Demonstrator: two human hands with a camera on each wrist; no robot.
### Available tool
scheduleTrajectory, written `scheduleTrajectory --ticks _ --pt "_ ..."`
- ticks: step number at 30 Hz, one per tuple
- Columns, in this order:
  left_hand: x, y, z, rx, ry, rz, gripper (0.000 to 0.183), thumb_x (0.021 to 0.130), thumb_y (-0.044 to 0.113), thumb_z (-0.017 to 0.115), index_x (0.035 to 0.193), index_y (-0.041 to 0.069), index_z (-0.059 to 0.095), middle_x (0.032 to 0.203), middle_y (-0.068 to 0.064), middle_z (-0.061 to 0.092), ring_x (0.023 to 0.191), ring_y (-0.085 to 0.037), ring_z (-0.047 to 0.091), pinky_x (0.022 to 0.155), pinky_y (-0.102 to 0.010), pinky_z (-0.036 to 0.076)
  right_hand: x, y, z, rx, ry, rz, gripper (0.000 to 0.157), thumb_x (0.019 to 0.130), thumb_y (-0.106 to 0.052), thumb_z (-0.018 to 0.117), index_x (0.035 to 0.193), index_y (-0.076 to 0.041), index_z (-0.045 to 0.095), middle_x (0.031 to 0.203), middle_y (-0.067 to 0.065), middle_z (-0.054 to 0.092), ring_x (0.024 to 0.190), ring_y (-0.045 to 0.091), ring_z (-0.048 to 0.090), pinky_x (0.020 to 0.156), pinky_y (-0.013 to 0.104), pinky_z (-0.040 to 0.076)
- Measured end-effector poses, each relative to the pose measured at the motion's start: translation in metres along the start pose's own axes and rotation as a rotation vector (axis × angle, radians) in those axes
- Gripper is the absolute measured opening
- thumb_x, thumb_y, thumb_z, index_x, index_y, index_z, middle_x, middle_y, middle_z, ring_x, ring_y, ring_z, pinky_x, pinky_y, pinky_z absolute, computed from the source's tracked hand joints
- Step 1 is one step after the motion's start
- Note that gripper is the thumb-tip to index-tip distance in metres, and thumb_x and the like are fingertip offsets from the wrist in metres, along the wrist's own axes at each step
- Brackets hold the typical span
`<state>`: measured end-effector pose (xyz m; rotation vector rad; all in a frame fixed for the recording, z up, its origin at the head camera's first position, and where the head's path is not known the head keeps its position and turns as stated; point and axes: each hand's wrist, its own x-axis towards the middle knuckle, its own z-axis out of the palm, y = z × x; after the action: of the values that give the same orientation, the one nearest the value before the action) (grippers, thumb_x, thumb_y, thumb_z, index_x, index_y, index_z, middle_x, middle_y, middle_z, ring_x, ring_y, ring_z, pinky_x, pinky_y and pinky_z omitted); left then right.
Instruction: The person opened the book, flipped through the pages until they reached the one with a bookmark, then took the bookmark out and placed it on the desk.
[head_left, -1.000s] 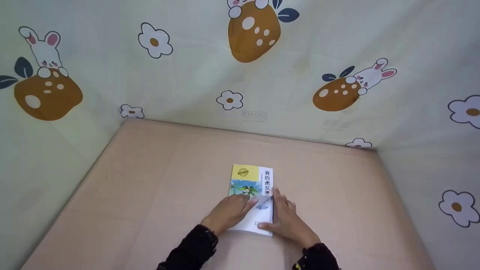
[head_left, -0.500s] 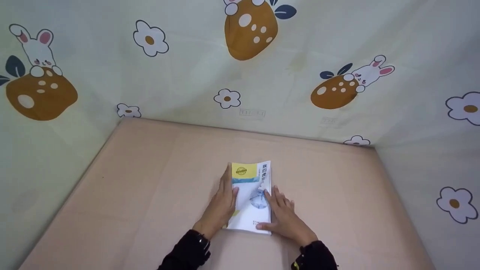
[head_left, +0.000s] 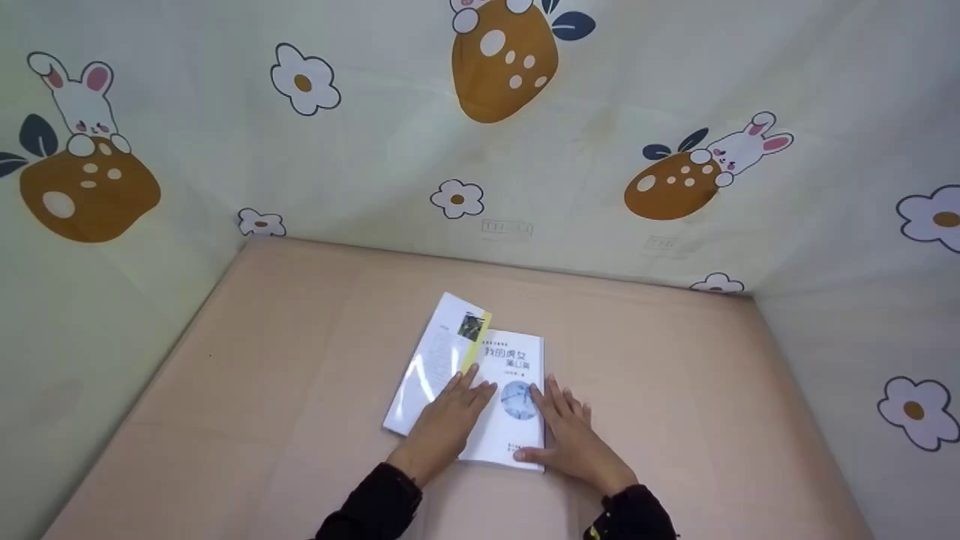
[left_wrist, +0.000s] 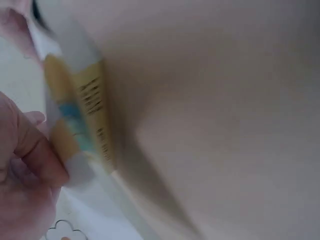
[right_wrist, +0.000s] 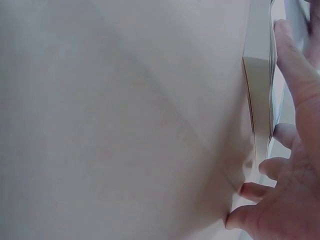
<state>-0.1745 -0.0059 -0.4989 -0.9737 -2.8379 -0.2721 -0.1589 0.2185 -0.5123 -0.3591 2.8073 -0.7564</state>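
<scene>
The left grip (head_left: 439, 427) hides part of the opened cover (head_left: 429, 364), whose small print (head_left: 448, 354) is unreadable.

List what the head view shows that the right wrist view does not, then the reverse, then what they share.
Only the head view: the rabbits printed on the wall, the dark sleeves, and the blue circle on a page of the open book.

Only the right wrist view: the thick page edges, seen from the side.

Both: the book, the table beneath it, and the right hand with fingers touching the book.
</scene>
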Motion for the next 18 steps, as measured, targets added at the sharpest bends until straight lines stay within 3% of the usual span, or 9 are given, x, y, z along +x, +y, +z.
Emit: scheduleTrajectory --ticks 3,7,10,12,14,18 --pt "-0.0010 -0.0004 0.0043 -0.062 -0.054 -0.056 0.066 0.079 -0.004 0.064 0.139 0.004 0.040 0.139 -0.011 0.048 0.138 -0.028 0.031 0.113 -0.038 0.026 -0.0002 0.0017 -0.0007 0.002 0.007 -0.009 0.102 0.070 -0.062 0.068 0.148 -0.013 0.024 0.154 0.022 0.009 0.137 0.051 0.011 0.105 0.070 0.003" --pt "-0.0028 0.0013 0.0055 -0.116 -0.072 -0.126 0.057 0.088 -0.002 0.052 0.142 0.005 0.035 0.143 -0.012 0.044 0.139 -0.031 0.028 0.113 -0.042 0.027 -0.0008 0.0012 0.0002 0.002 0.010 -0.007 0.102 0.069 -0.062 0.068 0.148 -0.013 0.024 0.155 0.020 0.010 0.138 0.050 0.011 0.106 0.069 0.003" --pt "-0.0056 0.0039 0.0078 -0.115 -0.093 -0.142 0.048 0.096 0.014 0.045 0.142 0.005 0.035 0.145 -0.011 0.040 0.139 -0.032 0.026 0.113 -0.044 0.026 -0.0020 0.0005 0.0012 -0.006 0.000 -0.011 0.103 0.069 -0.062 0.067 0.148 -0.013 0.024 0.155 0.019 0.011 0.137 0.050 0.011 0.106 0.070 0.004" --pt "-0.0071 0.0055 0.0090 -0.114 -0.117 -0.145 0.052 0.097 0.030 0.045 0.142 0.005 0.036 0.148 -0.011 0.036 0.140 -0.034 0.023 0.113 -0.046 0.024 -0.0029 0.0001 0.0008 -0.007 -0.012 -0.016 0.103 0.069 -0.062 0.067 0.148 -0.012 0.024 0.155 0.019 0.011 0.137 0.051 0.012 0.105 0.071 0.004" --pt "-0.0077 0.0062 0.0102 -0.115 -0.149 -0.151 0.063 0.094 0.045 0.045 0.144 0.007 0.034 0.151 -0.010 0.031 0.141 -0.034 0.019 0.114 -0.048 0.021 -0.0028 0.0010 -0.0006 -0.007 -0.022 -0.025 0.103 0.069 -0.062 0.068 0.148 -0.011 0.024 0.155 0.020 0.012 0.137 0.052 0.012 0.105 0.071 0.005" --pt "-0.0069 0.0084 0.0117 -0.104 -0.184 -0.168 0.078 0.088 0.060 0.046 0.146 0.010 0.031 0.154 -0.008 0.025 0.143 -0.035 0.013 0.114 -0.052 0.018 -0.0023 0.0036 -0.0042 0.002 -0.044 -0.033 0.104 0.069 -0.059 0.070 0.148 -0.010 0.024 0.153 0.023 0.013 0.136 0.053 0.010 0.105 0.071 0.004"
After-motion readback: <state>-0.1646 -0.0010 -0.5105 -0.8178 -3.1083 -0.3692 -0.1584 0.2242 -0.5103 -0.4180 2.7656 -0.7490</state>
